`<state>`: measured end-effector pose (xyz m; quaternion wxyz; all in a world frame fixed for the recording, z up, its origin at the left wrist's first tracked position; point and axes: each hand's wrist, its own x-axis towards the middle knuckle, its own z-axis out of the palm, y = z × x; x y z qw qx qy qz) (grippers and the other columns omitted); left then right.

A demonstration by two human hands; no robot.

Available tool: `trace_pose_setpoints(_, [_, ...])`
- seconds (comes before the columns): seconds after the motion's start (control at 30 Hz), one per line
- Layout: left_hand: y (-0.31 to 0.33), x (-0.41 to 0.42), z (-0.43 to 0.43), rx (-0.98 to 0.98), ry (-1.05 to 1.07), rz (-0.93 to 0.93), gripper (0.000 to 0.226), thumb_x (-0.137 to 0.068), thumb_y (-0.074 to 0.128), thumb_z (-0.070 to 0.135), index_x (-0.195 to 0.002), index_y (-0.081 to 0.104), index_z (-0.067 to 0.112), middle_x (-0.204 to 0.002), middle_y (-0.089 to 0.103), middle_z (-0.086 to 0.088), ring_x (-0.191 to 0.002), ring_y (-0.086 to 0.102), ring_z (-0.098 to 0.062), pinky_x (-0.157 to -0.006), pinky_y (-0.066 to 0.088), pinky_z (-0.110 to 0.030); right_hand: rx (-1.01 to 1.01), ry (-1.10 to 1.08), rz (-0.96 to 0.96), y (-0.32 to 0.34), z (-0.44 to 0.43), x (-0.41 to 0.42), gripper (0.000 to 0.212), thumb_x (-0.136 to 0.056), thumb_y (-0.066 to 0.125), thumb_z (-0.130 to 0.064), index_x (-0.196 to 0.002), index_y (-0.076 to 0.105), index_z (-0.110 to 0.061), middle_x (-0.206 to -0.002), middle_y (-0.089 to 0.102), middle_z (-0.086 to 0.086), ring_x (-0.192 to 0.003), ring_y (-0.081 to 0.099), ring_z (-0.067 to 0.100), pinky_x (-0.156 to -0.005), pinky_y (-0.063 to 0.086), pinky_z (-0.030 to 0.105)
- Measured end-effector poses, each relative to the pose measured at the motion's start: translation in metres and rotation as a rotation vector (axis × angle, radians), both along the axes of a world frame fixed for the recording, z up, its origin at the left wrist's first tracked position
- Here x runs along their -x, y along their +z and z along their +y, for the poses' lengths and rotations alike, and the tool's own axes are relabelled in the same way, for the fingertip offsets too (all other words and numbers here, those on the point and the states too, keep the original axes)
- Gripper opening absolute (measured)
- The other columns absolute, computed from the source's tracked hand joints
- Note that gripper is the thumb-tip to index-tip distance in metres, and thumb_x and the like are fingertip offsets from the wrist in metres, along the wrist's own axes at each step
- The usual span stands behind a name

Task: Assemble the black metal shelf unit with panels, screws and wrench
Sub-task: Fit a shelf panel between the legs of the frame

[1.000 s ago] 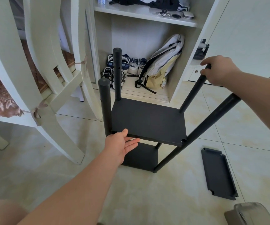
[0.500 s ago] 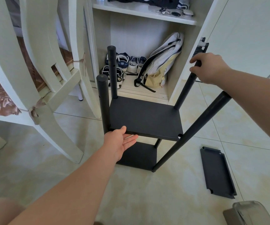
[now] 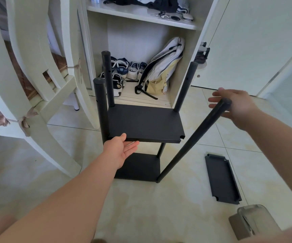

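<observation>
Head view looks down on a half-built black shelf unit standing on a tiled floor, right in front of an open cupboard. Four black poles stick up. The two on the left and the far-right one stand roughly upright w/ the upper panel seated btwn them. The near-right pole leans out to the right, away from the notched corner of that panel, so the corner hangs free of it. Lower panel sits near the floor, the leaning pole's foot at its front-right corner.

Left hand is under the front-left edge of the upper panel, palm up, fingers flat and spread, thumb resting against the edge. It supports the panel, not clamped on it.

Right hand is wide open just behind the top of the leaning pole, fingers stretched toward the left. Can't tell if the palm touches the pole tip; nothing is gripped.

A spare black panel lies flat on the tiles to the right, apart from the unit. A clear plastic container is at the bottom right. Inside the cupboard: sneakers and a backpack. A white chair stands on the left.
</observation>
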<state>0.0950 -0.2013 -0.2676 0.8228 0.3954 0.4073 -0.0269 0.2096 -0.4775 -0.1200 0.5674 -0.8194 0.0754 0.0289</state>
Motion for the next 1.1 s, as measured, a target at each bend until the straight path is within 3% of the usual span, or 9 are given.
trace_pose_setpoints(0.1, [0.002,0.001,-0.002,-0.008,-0.005,-0.001,0.024,-0.101,0.056,0.013,-0.124,0.056,0.009,-0.114,0.067,-0.022,-0.083,0.076,-0.032,-0.079,0.062,-0.042,0.011,-0.092,0.071,-0.037,-0.015,0.020,0.021,-0.103,0.052,-0.011,-0.117,0.065,-0.003,-0.097,0.071,0.008,-0.098,0.070,0.031,-0.081,0.058,0.037])
trace_pose_setpoints(0.2, [0.003,0.003,-0.003,-0.020,-0.007,0.000,0.026,-0.101,0.056,0.013,-0.126,0.056,0.010,-0.115,0.067,-0.022,-0.083,0.076,-0.031,-0.079,0.062,-0.041,0.108,-0.012,0.214,-0.064,-0.011,0.042,0.027,-0.102,0.045,0.005,-0.124,0.060,0.006,-0.087,0.064,0.009,-0.074,0.063,0.026,-0.053,0.052,0.025])
trace_pose_setpoints(0.23, [0.003,0.003,-0.003,-0.023,-0.008,0.002,0.026,-0.101,0.056,0.013,-0.127,0.056,0.010,-0.115,0.067,-0.021,-0.083,0.076,-0.031,-0.078,0.062,-0.041,0.149,0.013,0.251,-0.072,-0.008,0.049,0.027,-0.102,0.046,0.005,-0.126,0.059,0.005,-0.087,0.063,0.010,-0.070,0.060,0.023,-0.051,0.049,0.024])
trace_pose_setpoints(0.37, [0.003,0.004,-0.004,-0.029,-0.007,0.001,0.027,-0.101,0.055,0.013,-0.128,0.057,0.011,-0.114,0.067,-0.022,-0.083,0.076,-0.031,-0.079,0.062,-0.042,0.234,0.063,0.268,-0.098,0.013,0.072,0.036,-0.100,0.059,-0.013,-0.135,0.053,-0.009,-0.100,0.063,0.006,-0.095,0.065,0.027,-0.083,0.057,0.041])
trace_pose_setpoints(0.43, [0.003,0.004,-0.005,-0.030,-0.004,-0.004,0.027,-0.102,0.054,0.013,-0.128,0.056,0.010,-0.113,0.068,-0.022,-0.083,0.076,-0.031,-0.080,0.061,-0.042,0.203,0.058,0.282,-0.111,0.023,0.080,0.041,-0.100,0.060,-0.016,-0.139,0.050,-0.010,-0.098,0.063,0.003,-0.102,0.066,0.031,-0.088,0.057,0.044])
trace_pose_setpoints(0.6, [0.002,0.005,-0.006,-0.037,-0.005,-0.005,0.023,-0.102,0.054,0.014,-0.124,0.055,0.010,-0.113,0.068,-0.022,-0.084,0.076,-0.031,-0.082,0.061,-0.043,-0.047,-0.019,0.533,-0.141,0.046,0.093,0.040,-0.098,0.064,-0.035,-0.124,0.060,-0.005,-0.108,0.068,0.009,-0.095,0.069,0.024,-0.080,0.059,0.041])
trace_pose_setpoints(0.8, [-0.005,0.003,-0.006,-0.048,0.007,0.007,0.014,-0.101,0.055,0.012,-0.115,0.056,0.010,-0.109,0.068,-0.022,-0.084,0.076,-0.031,-0.086,0.060,-0.044,-0.467,-0.120,0.540,-0.152,0.084,0.090,0.045,-0.094,0.068,-0.045,-0.123,0.061,-0.010,-0.117,0.070,0.005,-0.107,0.067,0.022,-0.083,0.058,0.034])
trace_pose_setpoints(0.97, [-0.016,0.003,-0.009,-0.052,-0.001,0.049,0.003,-0.102,0.054,0.012,-0.102,0.056,0.011,-0.108,0.069,-0.021,-0.086,0.075,-0.031,-0.089,0.059,-0.045,-0.601,-0.292,0.521,-0.165,0.102,0.086,0.040,-0.095,0.069,-0.038,-0.122,0.059,-0.009,-0.112,0.071,0.008,-0.098,0.070,0.021,-0.085,0.059,0.034])
trace_pose_setpoints(1.1, [-0.023,0.003,-0.008,-0.065,0.003,0.077,0.007,-0.102,0.054,0.014,-0.095,0.057,0.013,-0.103,0.071,-0.019,-0.084,0.076,-0.030,-0.089,0.059,-0.045,-0.658,-0.343,0.520,-0.173,0.104,0.083,0.034,-0.097,0.068,-0.031,-0.122,0.057,-0.010,-0.108,0.071,0.009,-0.094,0.071,0.020,-0.085,0.059,0.034])
